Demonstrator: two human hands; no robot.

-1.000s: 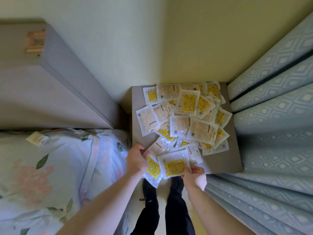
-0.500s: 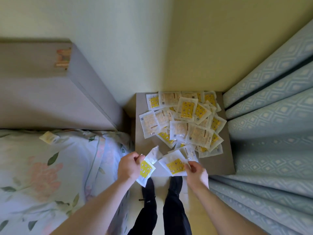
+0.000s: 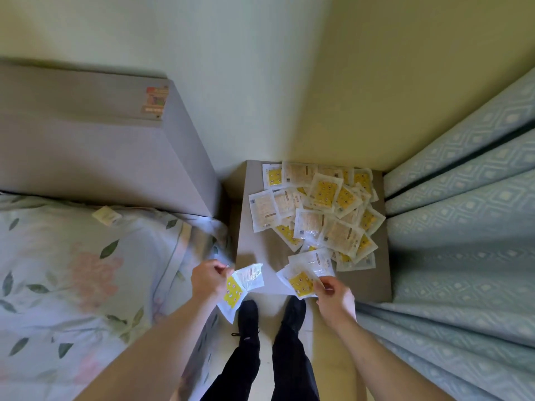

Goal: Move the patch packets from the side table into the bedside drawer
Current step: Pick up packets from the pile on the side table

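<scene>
Several clear packets with yellow patches lie heaped on the grey side table (image 3: 252,250), the pile (image 3: 318,209) covering its far and right parts. My left hand (image 3: 209,277) pinches two packets (image 3: 240,287) off the table's near left corner, one hanging down over the floor. My right hand (image 3: 334,295) pinches a yellow patch packet (image 3: 301,283) at the table's near edge, with another packet under it. No drawer shows from this angle.
A bed with a floral cover (image 3: 72,270) lies to the left, with a grey headboard (image 3: 101,140) behind it and a small packet (image 3: 106,216) on the pillow. Blue patterned curtains (image 3: 463,227) hang along the right. My legs (image 3: 269,357) stand between bed and curtain.
Both hands have drawn back toward me from the pile with their packets. The left hand's packets have come off the table edge to the left. The camera has tilted down.
</scene>
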